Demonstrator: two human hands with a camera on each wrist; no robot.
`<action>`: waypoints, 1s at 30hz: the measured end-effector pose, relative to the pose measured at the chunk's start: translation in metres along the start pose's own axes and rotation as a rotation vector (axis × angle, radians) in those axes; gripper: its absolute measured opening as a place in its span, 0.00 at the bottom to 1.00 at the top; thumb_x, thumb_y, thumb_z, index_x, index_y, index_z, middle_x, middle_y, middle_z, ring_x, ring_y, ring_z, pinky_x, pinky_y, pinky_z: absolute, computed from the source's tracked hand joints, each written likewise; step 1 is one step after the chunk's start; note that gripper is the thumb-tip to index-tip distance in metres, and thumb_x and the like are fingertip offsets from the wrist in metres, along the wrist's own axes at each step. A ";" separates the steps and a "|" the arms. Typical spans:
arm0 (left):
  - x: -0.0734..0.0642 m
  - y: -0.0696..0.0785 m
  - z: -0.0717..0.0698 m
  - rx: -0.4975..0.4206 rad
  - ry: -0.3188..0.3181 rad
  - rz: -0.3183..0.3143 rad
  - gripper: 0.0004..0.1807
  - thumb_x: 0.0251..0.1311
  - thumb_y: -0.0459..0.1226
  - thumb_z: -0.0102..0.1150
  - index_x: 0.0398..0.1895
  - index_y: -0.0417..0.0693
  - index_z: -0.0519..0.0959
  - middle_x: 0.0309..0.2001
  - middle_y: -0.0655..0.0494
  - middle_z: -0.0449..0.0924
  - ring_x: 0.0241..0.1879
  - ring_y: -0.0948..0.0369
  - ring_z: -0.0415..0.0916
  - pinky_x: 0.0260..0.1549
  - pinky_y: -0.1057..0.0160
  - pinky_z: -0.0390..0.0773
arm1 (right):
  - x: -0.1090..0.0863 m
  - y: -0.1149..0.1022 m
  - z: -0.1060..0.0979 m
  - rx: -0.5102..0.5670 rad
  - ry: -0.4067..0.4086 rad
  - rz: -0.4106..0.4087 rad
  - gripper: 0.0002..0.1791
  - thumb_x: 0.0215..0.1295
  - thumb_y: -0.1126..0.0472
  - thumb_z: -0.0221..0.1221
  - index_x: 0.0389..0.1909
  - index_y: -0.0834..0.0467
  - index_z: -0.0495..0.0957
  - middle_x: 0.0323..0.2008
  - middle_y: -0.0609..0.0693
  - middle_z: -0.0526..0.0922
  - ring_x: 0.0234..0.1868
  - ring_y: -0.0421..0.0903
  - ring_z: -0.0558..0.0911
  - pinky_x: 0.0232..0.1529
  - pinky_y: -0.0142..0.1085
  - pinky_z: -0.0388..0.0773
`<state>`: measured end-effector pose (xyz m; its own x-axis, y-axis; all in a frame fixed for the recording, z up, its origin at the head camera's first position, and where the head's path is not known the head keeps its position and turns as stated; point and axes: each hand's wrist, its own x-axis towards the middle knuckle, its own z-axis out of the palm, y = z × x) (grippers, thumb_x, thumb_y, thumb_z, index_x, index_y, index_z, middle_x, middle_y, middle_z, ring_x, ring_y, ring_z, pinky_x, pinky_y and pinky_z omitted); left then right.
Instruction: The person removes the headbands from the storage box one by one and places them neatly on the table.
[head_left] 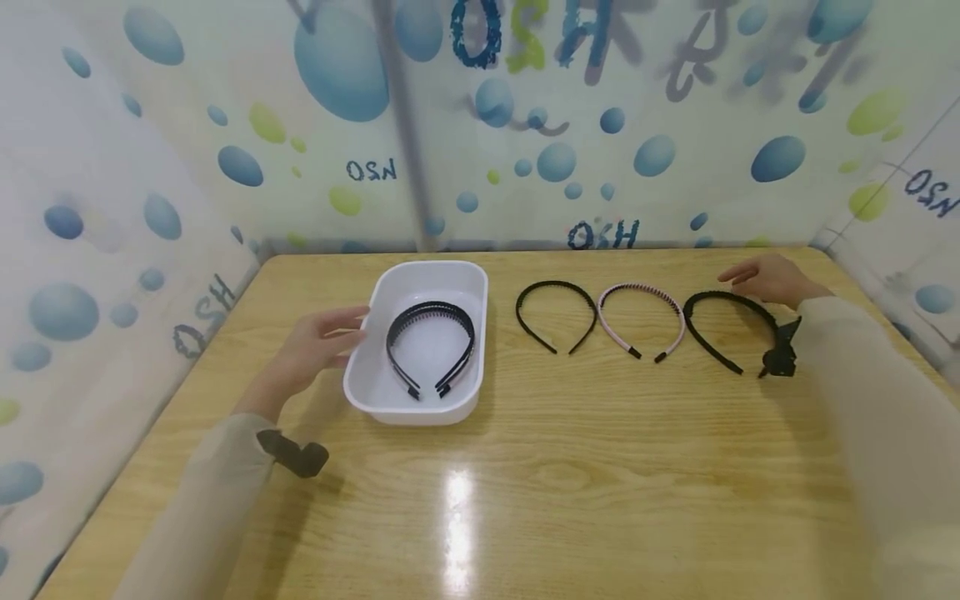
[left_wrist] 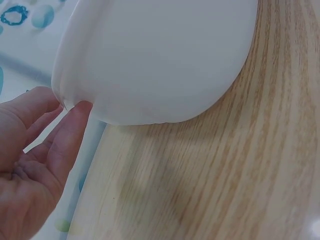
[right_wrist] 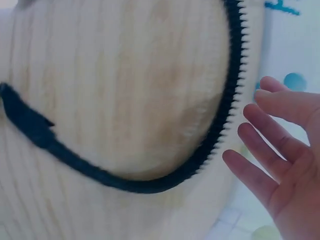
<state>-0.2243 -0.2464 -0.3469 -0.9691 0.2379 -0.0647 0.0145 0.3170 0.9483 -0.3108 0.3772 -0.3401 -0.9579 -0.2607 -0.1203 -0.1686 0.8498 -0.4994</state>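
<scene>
Bright; glare streak on tabletop (head_left: 570,471); soft shadows; right wrist view blurred.

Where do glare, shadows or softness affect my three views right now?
Head: a bright glare streak on the table below the white container, and a soft shadow beside the left sleeve; left wrist: a soft shadow near the container, a small bright spot at the lower right edge; right wrist: black headband and wood grain look soft, table edge bowed, probably lens distortion.
</scene>
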 end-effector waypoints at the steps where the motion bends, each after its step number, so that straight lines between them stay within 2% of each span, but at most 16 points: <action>1: 0.000 0.000 0.000 0.002 0.000 0.000 0.28 0.63 0.33 0.53 0.65 0.35 0.60 0.56 0.33 0.63 0.44 0.66 0.73 0.43 0.58 0.79 | 0.000 -0.004 -0.001 -0.004 0.006 -0.008 0.17 0.63 0.68 0.52 0.50 0.75 0.71 0.48 0.76 0.71 0.43 0.66 0.74 0.27 0.42 0.76; 3: 0.000 0.000 0.000 0.003 -0.002 0.001 0.28 0.63 0.33 0.53 0.65 0.35 0.60 0.57 0.33 0.63 0.44 0.67 0.73 0.43 0.58 0.79 | 0.000 -0.013 -0.003 -0.013 0.010 -0.025 0.18 0.64 0.67 0.51 0.51 0.74 0.71 0.48 0.75 0.71 0.46 0.67 0.73 0.33 0.46 0.78; 6: 0.001 -0.001 -0.001 0.006 -0.004 0.007 0.28 0.63 0.34 0.53 0.65 0.34 0.60 0.56 0.33 0.64 0.44 0.68 0.73 0.42 0.59 0.80 | 0.000 -0.028 -0.006 -0.018 0.000 -0.051 0.18 0.65 0.67 0.50 0.53 0.73 0.70 0.49 0.74 0.71 0.49 0.68 0.71 0.42 0.55 0.75; 9: 0.001 -0.002 -0.001 0.012 -0.002 0.008 0.28 0.63 0.34 0.53 0.65 0.34 0.60 0.55 0.35 0.64 0.44 0.68 0.73 0.41 0.60 0.80 | 0.000 -0.044 -0.008 -0.018 -0.005 -0.082 0.18 0.65 0.67 0.51 0.54 0.71 0.71 0.50 0.74 0.71 0.49 0.68 0.70 0.45 0.58 0.72; 24: 0.000 -0.004 0.000 0.013 -0.010 0.011 0.28 0.63 0.34 0.53 0.65 0.34 0.60 0.57 0.34 0.64 0.46 0.66 0.73 0.43 0.59 0.79 | 0.005 -0.108 -0.003 -0.001 0.016 -0.224 0.15 0.64 0.67 0.54 0.51 0.68 0.75 0.45 0.67 0.77 0.46 0.62 0.76 0.46 0.54 0.74; 30: -0.003 0.000 0.000 0.012 -0.011 0.007 0.28 0.63 0.34 0.53 0.65 0.34 0.60 0.57 0.32 0.63 0.49 0.60 0.72 0.43 0.59 0.79 | 0.008 -0.134 0.001 0.015 0.006 -0.283 0.15 0.65 0.68 0.53 0.51 0.67 0.75 0.46 0.65 0.77 0.47 0.60 0.75 0.47 0.53 0.75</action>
<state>-0.2218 -0.2470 -0.3471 -0.9663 0.2500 -0.0615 0.0243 0.3267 0.9448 -0.2956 0.2612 -0.2750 -0.8747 -0.4837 0.0307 -0.4260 0.7369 -0.5250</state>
